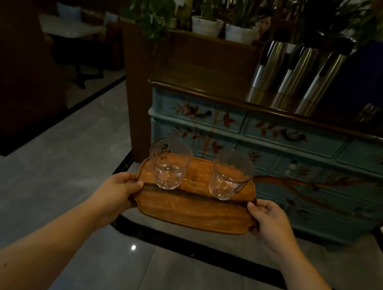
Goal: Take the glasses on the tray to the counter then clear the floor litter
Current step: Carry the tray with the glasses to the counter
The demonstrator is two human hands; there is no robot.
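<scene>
A wooden tray [190, 212] hangs in the air in front of me, held level above the floor. My left hand [115, 189] grips its left end and my right hand [270, 221] grips its right end. Two clear empty glasses stand upright on the far half of the tray: a left glass [169, 164] with a printed mark and a right glass [230, 175]. Just beyond the tray is a blue painted counter [292, 137] with a dark wooden top [217, 94]. No litter shows on the floor in view.
Three steel thermos jugs [299, 71] stand on the countertop's middle. A tall wooden planter wall [146, 77] with potted plants [207, 25] rises at the counter's left. A booth with a white table [69, 27] lies far left. Grey floor tiles [61, 151] with a black border strip spread below.
</scene>
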